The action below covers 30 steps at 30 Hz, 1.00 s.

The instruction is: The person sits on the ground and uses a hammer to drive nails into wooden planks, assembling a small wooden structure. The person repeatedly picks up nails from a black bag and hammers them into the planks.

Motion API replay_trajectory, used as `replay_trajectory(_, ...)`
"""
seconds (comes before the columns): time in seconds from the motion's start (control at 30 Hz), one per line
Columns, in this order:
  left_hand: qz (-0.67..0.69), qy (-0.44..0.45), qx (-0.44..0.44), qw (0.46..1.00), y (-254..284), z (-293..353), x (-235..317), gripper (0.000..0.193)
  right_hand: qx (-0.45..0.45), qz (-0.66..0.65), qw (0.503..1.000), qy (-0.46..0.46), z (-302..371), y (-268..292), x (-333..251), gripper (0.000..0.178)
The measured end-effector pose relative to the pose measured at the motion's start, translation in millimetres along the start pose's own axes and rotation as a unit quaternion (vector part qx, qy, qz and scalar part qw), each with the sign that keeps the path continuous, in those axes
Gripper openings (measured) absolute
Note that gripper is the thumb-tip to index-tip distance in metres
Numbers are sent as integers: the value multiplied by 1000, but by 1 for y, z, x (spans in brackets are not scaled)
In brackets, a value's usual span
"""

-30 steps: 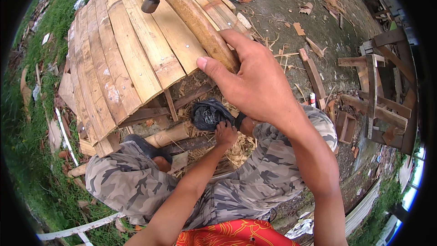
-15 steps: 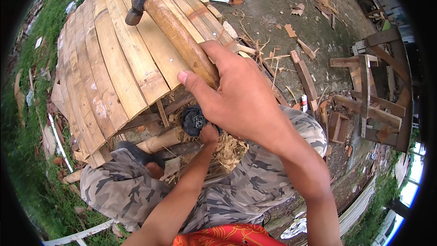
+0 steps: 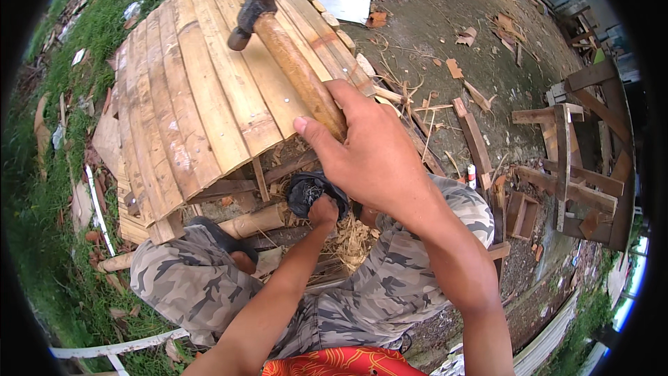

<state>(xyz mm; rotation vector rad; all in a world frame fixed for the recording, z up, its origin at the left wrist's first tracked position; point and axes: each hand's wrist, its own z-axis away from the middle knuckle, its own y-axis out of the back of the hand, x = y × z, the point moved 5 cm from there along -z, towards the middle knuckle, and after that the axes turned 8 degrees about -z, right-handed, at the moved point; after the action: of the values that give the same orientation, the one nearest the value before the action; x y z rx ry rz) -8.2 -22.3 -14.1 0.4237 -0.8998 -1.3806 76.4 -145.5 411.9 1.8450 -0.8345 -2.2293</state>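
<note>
My right hand is closed round the lower handle of a claw hammer. The hammer is tilted over a surface of nailed split-bamboo slats, its dark metal head toward the far side. Below the slats' near edge, my left hand reaches into a black bag or pouch holding many thin grey nails. The left fingers dip down among the nails and are hidden, so what they hold does not show. Several nail heads dot the slats.
My knees in camouflage trousers flank the bag. Bamboo shavings and a bamboo pole lie beneath. To the right are wood scraps, a small wooden box and a wooden frame. Grass grows at left.
The whole view has shifted, with the slats now further right and lower. My left hand sits further inside the bag. The hammer stays in my right hand.
</note>
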Motion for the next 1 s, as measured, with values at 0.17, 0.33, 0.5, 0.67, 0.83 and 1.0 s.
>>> replay_trajectory(0.17, 61, -30, 10, 998, 37, 26, 10, 21, 38, -26, 999, 27, 8, 1, -16, 34)
replay_trajectory(0.33, 134, -128, 17, 983, 114, 81, 29, 22, 14, -49, 998, 39, 15, -9, -33, 38)
replay_trajectory(0.5, 98, -237, 98, 962, 238, 152, 19, 20, -15, -79, 992, 102, 18, -34, -48, 34)
replay_trajectory(0.67, 147, -266, 231, 924, 364, 244, -37, 15, -57, -57, 994, 75, 11, -58, -55, 34)
replay_trajectory(0.83, 150, -204, 386, 887, 477, 250, -94, 20, -124, -12, 982, 143, 22, -71, -76, 39)
replay_trajectory(1.0, 213, -214, 331, 894, 512, 187, -101, 27, -172, 50, 970, 162, 50, -70, -80, 35)
